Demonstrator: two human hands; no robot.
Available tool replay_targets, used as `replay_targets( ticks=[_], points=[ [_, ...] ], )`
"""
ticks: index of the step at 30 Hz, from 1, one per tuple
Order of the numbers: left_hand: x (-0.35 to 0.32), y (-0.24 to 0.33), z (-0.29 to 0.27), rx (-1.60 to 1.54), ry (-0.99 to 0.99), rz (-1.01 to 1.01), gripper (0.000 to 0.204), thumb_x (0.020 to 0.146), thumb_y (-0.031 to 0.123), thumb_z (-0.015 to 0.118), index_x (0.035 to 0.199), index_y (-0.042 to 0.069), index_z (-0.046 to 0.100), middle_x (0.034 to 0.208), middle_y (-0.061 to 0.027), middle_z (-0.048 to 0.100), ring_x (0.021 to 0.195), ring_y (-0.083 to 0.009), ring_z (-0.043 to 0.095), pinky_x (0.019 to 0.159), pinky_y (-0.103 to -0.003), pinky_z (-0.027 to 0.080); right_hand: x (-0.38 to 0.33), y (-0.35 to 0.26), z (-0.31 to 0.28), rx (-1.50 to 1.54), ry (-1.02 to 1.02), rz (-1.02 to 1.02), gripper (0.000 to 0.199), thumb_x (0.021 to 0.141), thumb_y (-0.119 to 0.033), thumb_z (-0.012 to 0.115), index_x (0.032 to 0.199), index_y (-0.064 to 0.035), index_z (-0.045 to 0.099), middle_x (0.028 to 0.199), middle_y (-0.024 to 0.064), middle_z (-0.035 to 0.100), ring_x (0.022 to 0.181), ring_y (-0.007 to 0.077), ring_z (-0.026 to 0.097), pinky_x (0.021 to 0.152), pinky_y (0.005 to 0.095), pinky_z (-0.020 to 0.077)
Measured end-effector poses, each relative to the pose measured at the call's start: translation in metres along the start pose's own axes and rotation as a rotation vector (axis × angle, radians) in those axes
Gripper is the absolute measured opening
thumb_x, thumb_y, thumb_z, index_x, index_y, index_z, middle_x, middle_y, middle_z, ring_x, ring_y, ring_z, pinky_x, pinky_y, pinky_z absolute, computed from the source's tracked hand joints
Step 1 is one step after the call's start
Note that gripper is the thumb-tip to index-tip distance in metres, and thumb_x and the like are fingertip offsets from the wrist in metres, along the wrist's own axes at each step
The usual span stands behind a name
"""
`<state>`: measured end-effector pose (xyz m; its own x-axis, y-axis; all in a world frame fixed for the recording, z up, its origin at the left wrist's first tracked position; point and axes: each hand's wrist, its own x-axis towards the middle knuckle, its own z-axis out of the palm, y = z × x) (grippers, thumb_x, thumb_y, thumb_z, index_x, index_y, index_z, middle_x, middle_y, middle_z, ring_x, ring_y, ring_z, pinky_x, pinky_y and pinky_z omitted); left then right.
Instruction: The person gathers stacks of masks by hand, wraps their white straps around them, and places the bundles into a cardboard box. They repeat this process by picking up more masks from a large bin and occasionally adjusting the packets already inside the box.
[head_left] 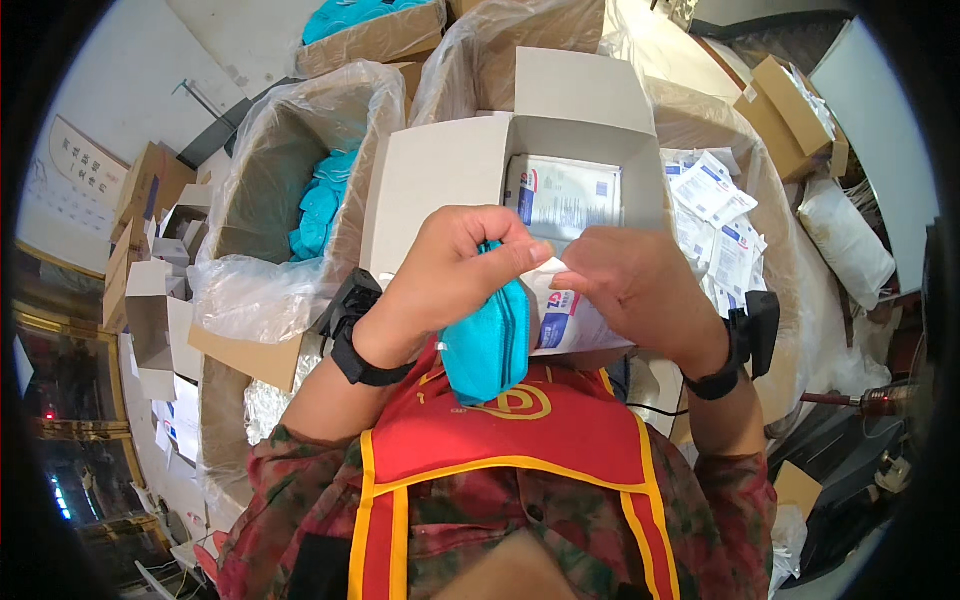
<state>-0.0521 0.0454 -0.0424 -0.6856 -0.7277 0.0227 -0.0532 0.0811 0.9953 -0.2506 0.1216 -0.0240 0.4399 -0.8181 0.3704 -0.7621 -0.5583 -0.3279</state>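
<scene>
The left hand (450, 275) pinches a folded teal mask (487, 345) that hangs just below it. The right hand (635, 285) grips a white pouch (570, 322) at its mouth, touching the mask; holding the pouch open wide looks wise. An open box (440, 165) sits beyond both.

A folded teal fabric mask (487, 345) hangs upright from the fingers of the left hand (450, 275), its lower end just above the red vest. Touching it on the right, a flat white paper-and-plastic pouch with blue print (570, 318) lies tilted, pinched at its top edge by the right hand (635, 285).
</scene>
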Motion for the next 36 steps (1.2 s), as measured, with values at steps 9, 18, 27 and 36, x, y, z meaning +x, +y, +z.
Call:
replay_targets(
  ticks=[9, 18, 27, 36],
  points=[
    [0.014, -0.008, 0.013, -0.174, 0.071, -0.207, 0.017, 0.087, 0.016, 0.067, 0.075, 0.004, 0.064, 0.067, 0.0026, 0.060, 0.058, -0.0032, 0.051, 0.052, -0.019, 0.039, -0.010, -0.023, -0.003, -0.307, 0.009, -0.119, 0.010, 0.074, -0.012, 0.057, 0.082, -0.0112, 0.051, 0.075, 0.0045, 0.053, 0.069, 0.0221, 0.058, 0.056, 0.0351, 0.0451],
    [0.058, -0.068, -0.027, -0.164, 0.229, -0.196, 0.024, 0.087, 0.021, 0.068, 0.068, 0.007, 0.062, 0.061, 0.0033, 0.057, 0.051, -0.0041, 0.048, 0.046, -0.021, 0.035, -0.020, -0.048, -0.034, -0.084, 0.210, -0.181, 0.011, 0.068, -0.012, 0.064, 0.077, -0.0093, 0.058, 0.077, 0.0038, 0.056, 0.065, 0.0208, 0.059, 0.055, 0.0305, 0.0478],
    [0.034, -0.015, -0.023, 0.606, 0.209, 0.333, 0.021, 0.082, 0.021, 0.072, 0.087, 0.002, 0.065, 0.081, -0.0030, 0.066, 0.074, -0.0070, 0.055, 0.062, -0.024, 0.042, -0.014, -0.003, -0.030, -0.025, 0.204, 0.114, 0.006, 0.079, -0.009, 0.063, 0.080, -0.0066, 0.057, 0.073, 0.0114, 0.055, 0.066, 0.0312, 0.058, 0.054, 0.0386, 0.0448],
    [0.003, 0.022, 0.006, 0.225, -0.075, 0.182, 0.016, 0.088, 0.014, 0.065, 0.086, -0.002, 0.066, 0.071, -0.0010, 0.061, 0.067, -0.0058, 0.052, 0.060, -0.023, 0.043, -0.001, 0.007, -0.014, 0.214, 0.141, 0.088, 0.013, 0.084, -0.015, 0.062, 0.080, -0.0055, 0.055, 0.073, 0.0131, 0.055, 0.069, 0.0344, 0.057, 0.058, 0.0411, 0.0447]
  ],
)
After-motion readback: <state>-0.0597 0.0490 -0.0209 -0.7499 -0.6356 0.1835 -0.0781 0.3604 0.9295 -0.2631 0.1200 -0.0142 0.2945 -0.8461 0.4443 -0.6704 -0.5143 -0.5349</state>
